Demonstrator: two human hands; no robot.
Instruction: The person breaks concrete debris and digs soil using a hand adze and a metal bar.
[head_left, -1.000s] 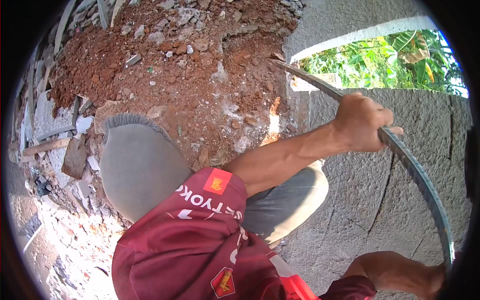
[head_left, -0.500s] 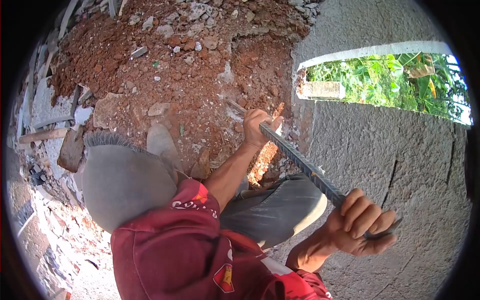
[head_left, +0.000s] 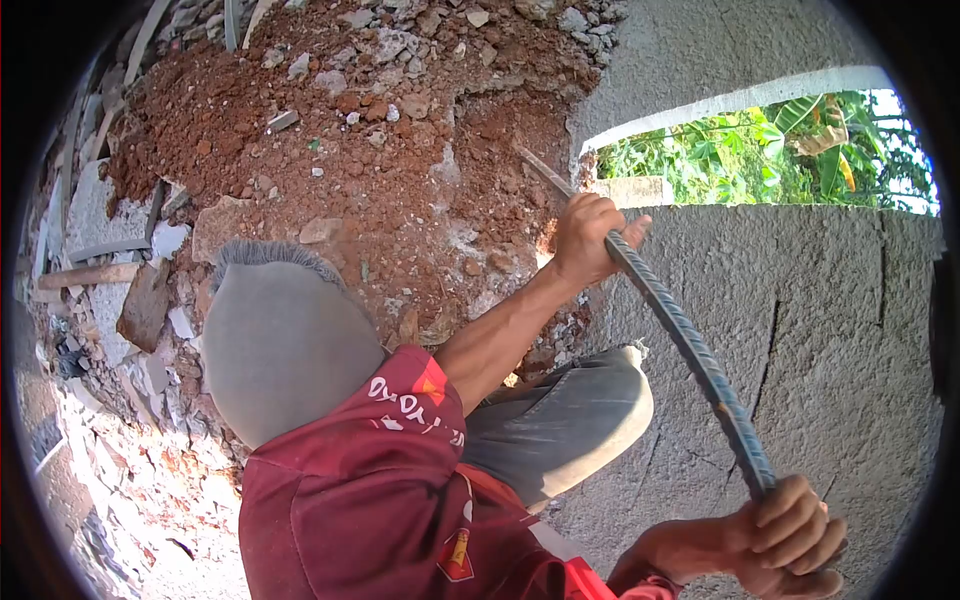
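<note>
Both of my hands grip a long ribbed steel bar (head_left: 690, 345) that runs aslant across the view. My left hand (head_left: 590, 240) is wrapped round its upper part, thumb toward the wall. Lower down, my right hand (head_left: 790, 540) closes round the near end, its fingers curled over the top. The bar's far tip overlaps a dug hollow (head_left: 515, 130) in the reddish soil, close beside the rough grey wall. My bent knees in grey trousers (head_left: 560, 420) are below the bar and to its left.
The rough cement wall (head_left: 720, 290) fills the right side, with an opening onto green plants (head_left: 740, 150). A block (head_left: 635, 191) sits at the opening's edge. Loose soil and stones (head_left: 330, 150) cover the ground ahead. Rubble and wooden strips (head_left: 95, 275) lie at the left.
The bar has swung right and steepened, its far tip shifting up and right toward the wall. My left hand has moved up and right, my right hand down and right, both still gripping.
</note>
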